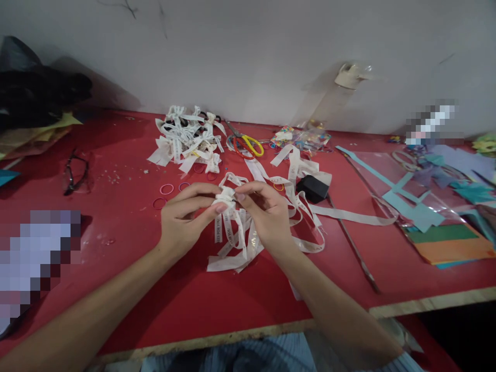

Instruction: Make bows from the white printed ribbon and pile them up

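Between my hands is a white ribbon bow (226, 195) with printed tails hanging down over the table. My left hand (189, 209) pinches the bow from the left, thumb in front and fingers behind. On the other side my right hand (267, 209) has thumb and forefinger closed at the bow's right edge. Its remaining fingers are curled and partly hidden. Loose printed white ribbon (306, 219) trails across the table to the right, beside a small black block (313, 188). Several coloured elastic bands, among them a pink one (166, 189), lie just left of my hands.
A pile of white ribbon bows (189, 137) lies at the back, with yellow-and-red-handled scissors (248, 145) beside it. Glasses (75, 173) rest at the left. Right of centre are a thin stick (358, 253) and coloured paper sheets (449, 243). The red table (186, 310) meets a wall behind.
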Available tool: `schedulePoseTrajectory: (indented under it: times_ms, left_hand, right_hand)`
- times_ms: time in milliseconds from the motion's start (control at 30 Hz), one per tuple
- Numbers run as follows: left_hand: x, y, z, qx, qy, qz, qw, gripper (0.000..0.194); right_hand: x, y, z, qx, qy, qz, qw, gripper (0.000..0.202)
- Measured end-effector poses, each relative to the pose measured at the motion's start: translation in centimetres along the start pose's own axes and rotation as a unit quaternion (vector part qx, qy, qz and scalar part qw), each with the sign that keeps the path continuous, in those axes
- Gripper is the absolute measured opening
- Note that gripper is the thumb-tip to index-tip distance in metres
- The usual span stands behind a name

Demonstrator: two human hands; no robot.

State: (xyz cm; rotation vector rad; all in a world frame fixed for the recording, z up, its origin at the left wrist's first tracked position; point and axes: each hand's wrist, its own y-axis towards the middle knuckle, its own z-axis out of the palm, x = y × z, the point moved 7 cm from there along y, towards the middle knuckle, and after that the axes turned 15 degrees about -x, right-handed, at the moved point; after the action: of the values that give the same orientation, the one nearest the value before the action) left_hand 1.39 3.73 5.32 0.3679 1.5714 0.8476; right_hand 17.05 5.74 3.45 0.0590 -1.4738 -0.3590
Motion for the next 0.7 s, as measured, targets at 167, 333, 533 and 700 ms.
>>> schedulePoseTrajectory:
  times_ms: [167,333,533,700]
  left_hand:
    - [0.69,-0.31,-0.13,-0.013,-0.02,-0.053,0.998,0.013]
    - [0.87,-0.4,-0.06,-0.017,-0.029,-0.068,0.997,0.014]
    - [0.83,-0.41,-0.09,-0.021,-0.022,-0.073,0.997,0.015]
    - [0.77,-0.2,-0.05,-0.009,-0.011,-0.073,0.997,0.014]
  right_hand:
    - [0.09,0.06,0.0,0.002,-0.008,-0.014,1.0,0.006]
    - [0.43,0.06,-0.06,0.009,-0.016,-0.038,0.999,0.011]
    - [0.23,-0.17,-0.09,0.005,-0.057,-0.035,0.998,0.01]
    - [0.38,-0.39,-0.08,0.006,-0.041,-0.052,0.998,0.016]
